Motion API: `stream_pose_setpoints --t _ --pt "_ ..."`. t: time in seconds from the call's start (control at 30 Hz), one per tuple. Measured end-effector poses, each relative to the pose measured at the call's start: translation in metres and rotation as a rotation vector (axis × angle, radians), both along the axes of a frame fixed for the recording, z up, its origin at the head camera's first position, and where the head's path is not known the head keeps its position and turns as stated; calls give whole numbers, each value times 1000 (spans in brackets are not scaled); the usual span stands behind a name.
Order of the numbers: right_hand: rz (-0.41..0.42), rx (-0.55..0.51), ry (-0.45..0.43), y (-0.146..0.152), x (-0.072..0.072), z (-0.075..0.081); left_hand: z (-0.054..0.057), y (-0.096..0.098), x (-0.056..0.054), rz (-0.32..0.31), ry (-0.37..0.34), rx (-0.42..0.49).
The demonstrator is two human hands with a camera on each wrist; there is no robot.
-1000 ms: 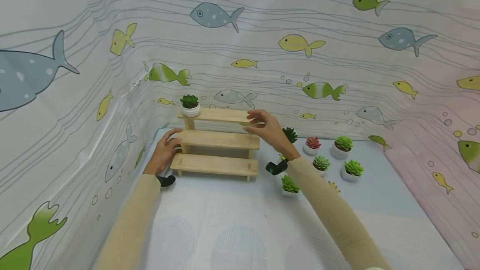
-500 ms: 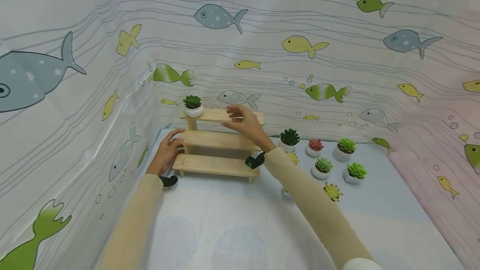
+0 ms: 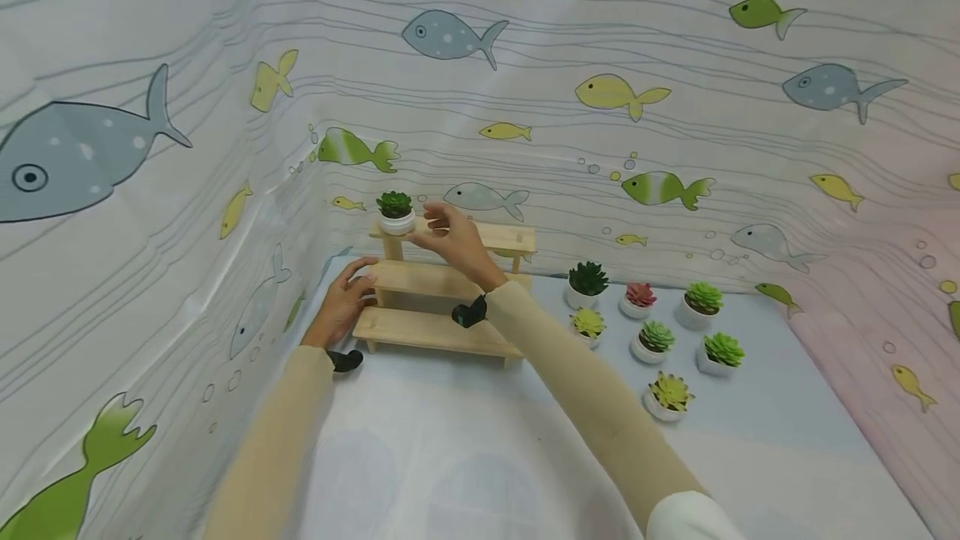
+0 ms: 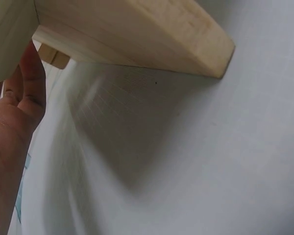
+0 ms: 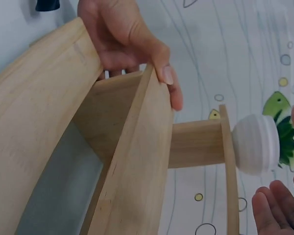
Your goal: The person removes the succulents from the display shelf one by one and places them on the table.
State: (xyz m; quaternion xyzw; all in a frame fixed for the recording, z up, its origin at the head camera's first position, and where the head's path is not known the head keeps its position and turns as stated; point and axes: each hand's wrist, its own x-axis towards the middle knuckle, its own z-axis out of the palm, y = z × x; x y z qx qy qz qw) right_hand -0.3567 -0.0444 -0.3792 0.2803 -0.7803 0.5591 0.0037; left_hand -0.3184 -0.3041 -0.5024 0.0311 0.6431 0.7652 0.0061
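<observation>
A three-tier wooden plant stand (image 3: 423, 323) stands at the back left. My left hand (image 3: 347, 298) holds the left end of its middle board; in the right wrist view the left hand's (image 5: 125, 36) thumb lies on the board's edge. On the top board's left end sits a dark green succulent (image 3: 394, 205) in a round, ribbed white pot (image 3: 397, 223). My right hand (image 3: 456, 242) is just right of that pot, fingers loosely bent with nothing in them. In the right wrist view its fingers (image 5: 270, 208) show apart from the pot.
Several potted succulents stand on the table to the right of the stand, among them a dark green one (image 3: 587, 280), a red one (image 3: 638, 297) and a yellow-green one (image 3: 670, 394). A fish-patterned sheet (image 3: 555, 140) rises behind and on the left.
My right hand has moved left along the top board, from its right end to beside the potted succulent. My left hand has kept its place on the stand. The head view has shifted slightly.
</observation>
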Motion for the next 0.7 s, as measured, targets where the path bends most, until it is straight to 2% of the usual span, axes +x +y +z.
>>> stream_pose_setpoints --t 0.13,0.2,0.43,0.7 --pt "-36 38 9 -17 -6 -1 -9 -4 -3 9 5 -1" --pt "-59 53 15 -24 -11 -1 -10 -4 -4 13 9 -5" --pt "-71 90 -12 -32 -20 -3 5 2 6 -3 -9 -5" --pt "-75 117 -24 -44 -23 -3 8 0 8 8 -1 -26"
